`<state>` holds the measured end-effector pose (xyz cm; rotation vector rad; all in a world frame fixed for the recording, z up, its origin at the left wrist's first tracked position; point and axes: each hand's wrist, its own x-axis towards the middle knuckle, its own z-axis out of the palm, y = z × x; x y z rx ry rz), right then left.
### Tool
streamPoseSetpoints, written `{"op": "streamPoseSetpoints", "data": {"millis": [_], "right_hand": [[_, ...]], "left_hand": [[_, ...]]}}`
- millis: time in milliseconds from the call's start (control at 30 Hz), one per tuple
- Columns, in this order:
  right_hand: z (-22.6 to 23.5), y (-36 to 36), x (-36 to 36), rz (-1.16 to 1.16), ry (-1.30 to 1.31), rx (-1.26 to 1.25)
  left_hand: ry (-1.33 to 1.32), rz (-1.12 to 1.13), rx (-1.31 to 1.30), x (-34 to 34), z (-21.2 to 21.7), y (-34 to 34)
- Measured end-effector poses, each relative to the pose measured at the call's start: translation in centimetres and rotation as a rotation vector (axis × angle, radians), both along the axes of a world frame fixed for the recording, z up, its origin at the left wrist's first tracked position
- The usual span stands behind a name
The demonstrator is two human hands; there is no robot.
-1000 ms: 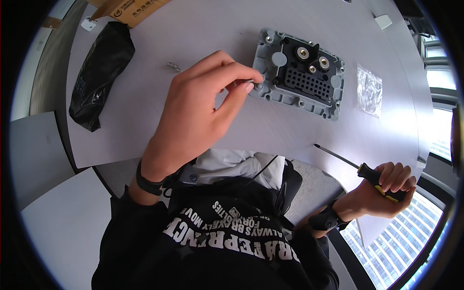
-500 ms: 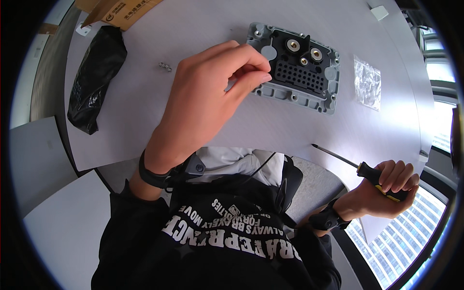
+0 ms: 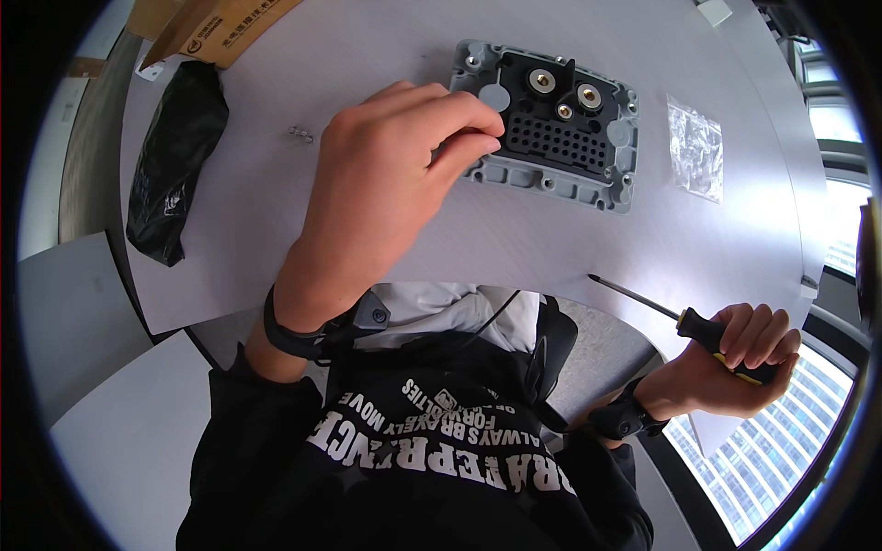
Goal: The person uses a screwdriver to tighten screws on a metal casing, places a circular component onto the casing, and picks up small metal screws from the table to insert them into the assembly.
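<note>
A grey rectangular housing point(image 3: 548, 183) with a black insert point(image 3: 557, 142) lies on the table. The insert has rows of small holes and three round metal-ringed terminals. Over the housing's left end is my left hand point(image 3: 395, 151), thumb and forefinger pinched together. Whatever is between those fingertips, if anything, is too small or hidden to make out. My right hand point(image 3: 749, 358), off to the lower right, is wrapped round the black-and-yellow handle of a screwdriver point(image 3: 640, 299). Its shaft points left and up, its tip over the table's near edge, apart from the housing.
Several small metal screws point(image 3: 300, 134) lie left of my left hand. A black plastic bag point(image 3: 176, 165) is at the far left, below a cardboard box point(image 3: 216, 32). A clear plastic bag point(image 3: 695, 149) lies right of the housing. The table point(image 3: 514, 243) curves round me.
The housing and other table items appear slightly shifted left in view. My left hand, still pinched, has moved a little left too. The right hand keeps its hold on the screwdriver.
</note>
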<state>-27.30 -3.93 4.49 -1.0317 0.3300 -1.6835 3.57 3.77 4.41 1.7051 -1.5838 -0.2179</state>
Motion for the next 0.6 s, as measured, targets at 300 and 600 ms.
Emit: {"op": "streamPoseSetpoints", "data": {"millis": [300, 600], "right_hand": [[0.19, 0.01, -0.22, -0.020, 0.015, -0.002], [0.37, 0.61, 0.11, -0.065, 0.017, 0.004]], "left_hand": [[-0.091, 0.049, -0.059, -0.41, -0.27, -0.16], [-0.168, 0.029, -0.143, -0.66, -0.47, 0.19]]}}
